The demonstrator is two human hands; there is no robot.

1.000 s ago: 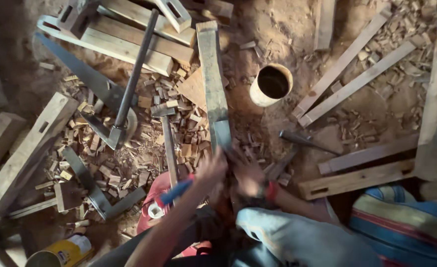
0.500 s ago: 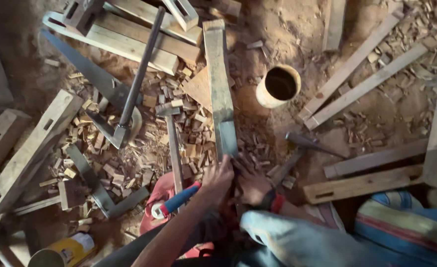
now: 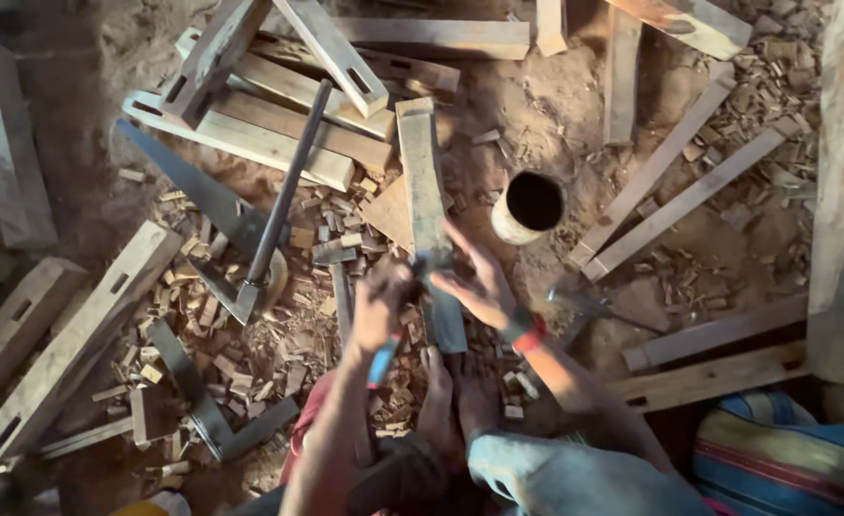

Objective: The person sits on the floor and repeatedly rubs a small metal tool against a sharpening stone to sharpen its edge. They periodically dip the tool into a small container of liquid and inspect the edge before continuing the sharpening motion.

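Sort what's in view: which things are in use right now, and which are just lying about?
In use:
left hand gripping blue-handled tool
right hand on the wooden plank
foot at the plank's near end

Lying about:
handsaw
hammer
cylindrical can
mortised beams
wood chips
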